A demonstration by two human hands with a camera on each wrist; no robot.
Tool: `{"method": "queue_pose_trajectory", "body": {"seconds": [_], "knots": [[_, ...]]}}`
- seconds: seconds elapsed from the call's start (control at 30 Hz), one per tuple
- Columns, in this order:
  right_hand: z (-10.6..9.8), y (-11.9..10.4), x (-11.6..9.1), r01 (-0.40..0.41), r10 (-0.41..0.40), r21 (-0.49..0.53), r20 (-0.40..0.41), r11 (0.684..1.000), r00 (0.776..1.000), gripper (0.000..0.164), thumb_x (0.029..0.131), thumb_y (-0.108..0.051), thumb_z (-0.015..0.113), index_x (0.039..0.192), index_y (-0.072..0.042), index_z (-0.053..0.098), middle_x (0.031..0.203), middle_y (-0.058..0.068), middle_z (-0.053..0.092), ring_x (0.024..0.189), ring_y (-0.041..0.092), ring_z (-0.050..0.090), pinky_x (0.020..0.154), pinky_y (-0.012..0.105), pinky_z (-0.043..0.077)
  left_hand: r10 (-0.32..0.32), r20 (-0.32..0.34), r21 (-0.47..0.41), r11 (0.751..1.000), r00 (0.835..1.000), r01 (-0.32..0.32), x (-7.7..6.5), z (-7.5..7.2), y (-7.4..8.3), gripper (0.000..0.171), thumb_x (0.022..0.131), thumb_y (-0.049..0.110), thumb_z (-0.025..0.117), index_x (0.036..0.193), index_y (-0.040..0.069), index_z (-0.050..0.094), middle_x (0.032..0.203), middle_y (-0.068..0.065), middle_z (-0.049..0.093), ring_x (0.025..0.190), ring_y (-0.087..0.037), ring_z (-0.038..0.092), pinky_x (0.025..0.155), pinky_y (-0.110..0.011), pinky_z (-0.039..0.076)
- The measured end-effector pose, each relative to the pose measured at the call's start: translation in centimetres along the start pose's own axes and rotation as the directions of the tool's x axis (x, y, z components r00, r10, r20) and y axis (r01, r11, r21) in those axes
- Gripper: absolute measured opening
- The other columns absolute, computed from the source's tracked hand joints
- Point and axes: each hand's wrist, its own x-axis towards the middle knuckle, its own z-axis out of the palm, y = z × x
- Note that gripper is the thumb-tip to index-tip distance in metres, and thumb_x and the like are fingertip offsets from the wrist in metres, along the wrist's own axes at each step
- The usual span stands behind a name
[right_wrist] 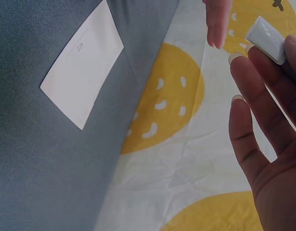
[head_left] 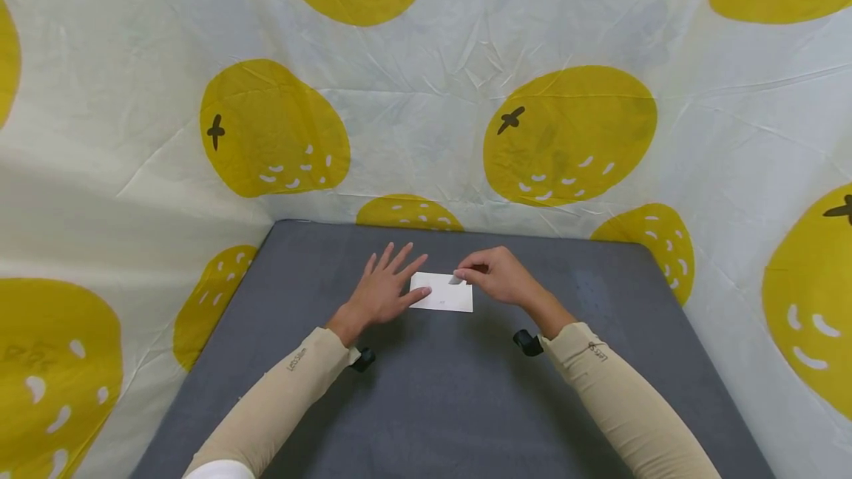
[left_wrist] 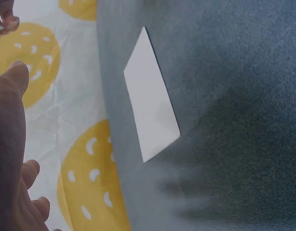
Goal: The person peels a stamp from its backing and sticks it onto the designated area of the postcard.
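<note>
Room type unclear; yellow-patterned sheeting (head_left: 413,146) hangs round a grey table (head_left: 433,398), booth-fashion; possibly a makeshift filming space.

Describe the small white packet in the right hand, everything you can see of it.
The small white packet looks glossy, like plastic or foil film, with a slightly creased face and a finely serrated edge. The right hand pinches it between thumb and fingers, the thumb covering one end. It is held tilted above the table, apart from the white card; whether sealed, I cannot tell.

Print (right_wrist: 80,47) on white card (right_wrist: 88,72) too small to read, hands (left_wrist: 7,130) (right_wrist: 285,163) cut off in wrist views
</note>
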Motion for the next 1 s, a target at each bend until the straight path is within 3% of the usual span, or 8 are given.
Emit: {"method": "queue_pose_trajectory", "body": {"seconds": [0.2, 0.47, 0.7, 0.9, 1.0], "knots": [[0.0, 0.0, 0.1, -0.008, 0.008, 0.009, 0.007, 1.0, 1.0, 0.011, 0.098, -0.019, 0.074, 0.099, -0.013, 0.083, 0.092, 0.004, 0.081, 0.082, 0.023, 0.074, 0.077, 0.03, 0.06, 0.034, -0.023, -0.013, 0.999, 0.999, -0.034, 0.0, -0.5, 0.7, 0.075, 0.101, 0.072, 0.042, 0.166, 0.038, 0.025, 0.177, 0.0, 0.016, 0.165, -0.039, 0.009, 0.13, -0.065, 0.015], [0.2, -0.1, 0.0, 0.005, -0.005, -0.004, 0.004, 1.0, 1.0, 0.011, 0.098, -0.019, 0.074, 0.098, -0.013, 0.083, 0.092, 0.004, 0.081, 0.078, 0.01, 0.069, 0.076, 0.03, 0.059, 0.057, -0.025, -0.042, 0.997, 0.998, -0.058, -0.4, -0.8, 1.3, 0.076, 0.101, 0.072, 0.043, 0.166, 0.037, 0.024, 0.177, 0.0, 0.017, 0.165, -0.036, 0.01, 0.131, -0.062, 0.015], [0.3, -0.2, 0.0, 0.007, -0.007, -0.005, -0.002, 1.0, 1.0, 0.01, 0.098, -0.019, 0.074, 0.098, -0.013, 0.083, 0.092, 0.006, 0.081, 0.078, 0.011, 0.07, 0.076, 0.03, 0.059, 0.07, -0.032, -0.12, 0.99, 0.997, -0.073, -0.5, -1.0, 1.5, 0.076, 0.101, 0.07, 0.045, 0.166, 0.035, 0.026, 0.176, 0.002, 0.02, 0.165, -0.034, 0.013, 0.131, -0.06, 0.017], [0.5, -0.2, 0.1, 0.007, -0.007, 0.0, -0.005, 1.0, 1.0, 0.011, 0.097, -0.018, 0.074, 0.099, -0.012, 0.082, 0.093, 0.011, 0.081, 0.081, 0.023, 0.073, 0.076, 0.029, 0.06, 0.105, -0.06, -0.215, 0.97, 0.993, -0.116, -0.6, -1.0, 1.8, 0.076, 0.102, 0.066, 0.049, 0.165, 0.03, 0.031, 0.174, 0.001, 0.027, 0.165, -0.032, 0.014, 0.131, -0.057, 0.021], [0.5, -0.2, 0.1, -0.001, 0.001, -0.002, -0.005, 1.0, 1.0, 0.011, 0.097, -0.018, 0.075, 0.1, -0.012, 0.083, 0.092, 0.009, 0.081, 0.08, 0.02, 0.073, 0.076, 0.029, 0.06, 0.11, -0.065, -0.248, 0.961, 0.992, -0.123, -0.7, -1.1, 2.1, 0.076, 0.102, 0.065, 0.052, 0.165, 0.029, 0.033, 0.173, 0.001, 0.031, 0.165, -0.03, 0.016, 0.13, -0.057, 0.023]]}}
